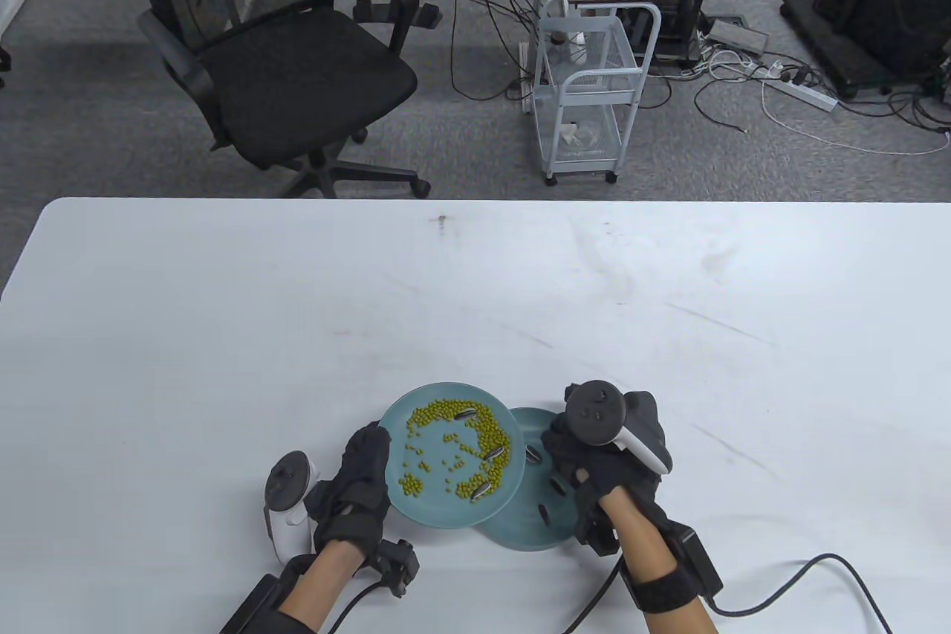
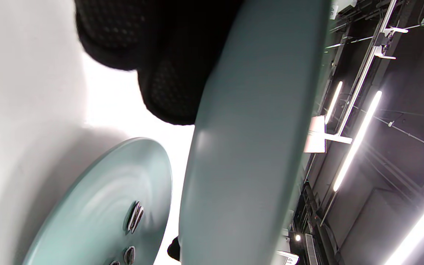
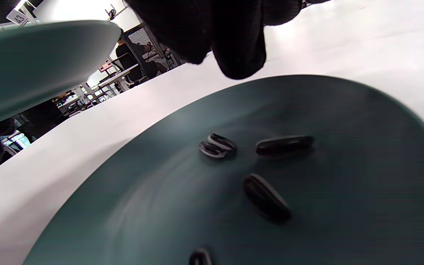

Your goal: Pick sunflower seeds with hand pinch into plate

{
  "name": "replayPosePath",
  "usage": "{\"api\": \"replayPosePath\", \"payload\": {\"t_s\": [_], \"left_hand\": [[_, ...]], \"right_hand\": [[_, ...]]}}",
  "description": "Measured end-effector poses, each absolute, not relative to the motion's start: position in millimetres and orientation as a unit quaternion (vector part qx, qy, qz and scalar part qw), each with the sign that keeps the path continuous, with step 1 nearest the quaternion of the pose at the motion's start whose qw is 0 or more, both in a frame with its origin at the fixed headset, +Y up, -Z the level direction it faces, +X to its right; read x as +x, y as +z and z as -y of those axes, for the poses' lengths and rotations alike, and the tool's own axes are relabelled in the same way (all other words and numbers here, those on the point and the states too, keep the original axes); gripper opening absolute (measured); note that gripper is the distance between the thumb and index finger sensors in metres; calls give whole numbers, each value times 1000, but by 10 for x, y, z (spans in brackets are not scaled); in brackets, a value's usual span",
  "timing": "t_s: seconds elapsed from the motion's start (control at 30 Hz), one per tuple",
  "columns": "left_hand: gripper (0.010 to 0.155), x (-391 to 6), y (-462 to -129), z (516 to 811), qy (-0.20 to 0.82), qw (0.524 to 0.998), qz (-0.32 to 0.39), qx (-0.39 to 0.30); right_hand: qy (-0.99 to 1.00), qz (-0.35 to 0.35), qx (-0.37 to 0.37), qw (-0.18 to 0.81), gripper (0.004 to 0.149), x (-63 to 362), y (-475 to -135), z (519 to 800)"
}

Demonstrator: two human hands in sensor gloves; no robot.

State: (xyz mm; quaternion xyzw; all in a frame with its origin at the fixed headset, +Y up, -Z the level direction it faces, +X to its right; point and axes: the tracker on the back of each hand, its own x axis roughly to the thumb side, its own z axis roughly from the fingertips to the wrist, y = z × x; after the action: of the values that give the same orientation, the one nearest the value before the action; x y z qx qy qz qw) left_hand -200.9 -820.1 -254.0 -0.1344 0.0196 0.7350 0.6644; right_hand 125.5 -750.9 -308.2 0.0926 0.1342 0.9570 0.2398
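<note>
- Left hand (image 1: 356, 485) grips raised bean plate (image 1: 416, 508) at its left rim, tilted.
- Right hand (image 1: 605, 452) hovers over lower plate (image 1: 513, 534); grip state indeterminate.
- Sunflower seeds (image 3: 267, 197) lie below its fingertips (image 3: 239, 55).

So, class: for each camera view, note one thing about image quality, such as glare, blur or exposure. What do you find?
Table view: evenly lit and sharp; mung beans on the raised plate read clearly. Left wrist view: the table is blown out white, ceiling strip lights glare, and the glove fingers are soft. Right wrist view: the lower plate looks dark, its near edge blurred, the sunflower seeds slightly soft.
</note>
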Motion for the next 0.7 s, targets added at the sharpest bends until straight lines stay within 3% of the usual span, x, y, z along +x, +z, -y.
{"api": "replayPosePath", "payload": {"t_s": [0.23,0.43,0.7], "left_hand": [[53,-2009,-2542,8198,735,665,-18,-135],[53,-2005,-2544,8197,734,665,-18,-135],[53,-1985,-2541,8203,734,665,-15,-138]], "right_hand": [[950,-107,98,275,37,1277,-3058,7376],[935,-38,156,315,38,1111,-2915,6916],[930,-79,212,289,41,545,-3105,6658]]}}
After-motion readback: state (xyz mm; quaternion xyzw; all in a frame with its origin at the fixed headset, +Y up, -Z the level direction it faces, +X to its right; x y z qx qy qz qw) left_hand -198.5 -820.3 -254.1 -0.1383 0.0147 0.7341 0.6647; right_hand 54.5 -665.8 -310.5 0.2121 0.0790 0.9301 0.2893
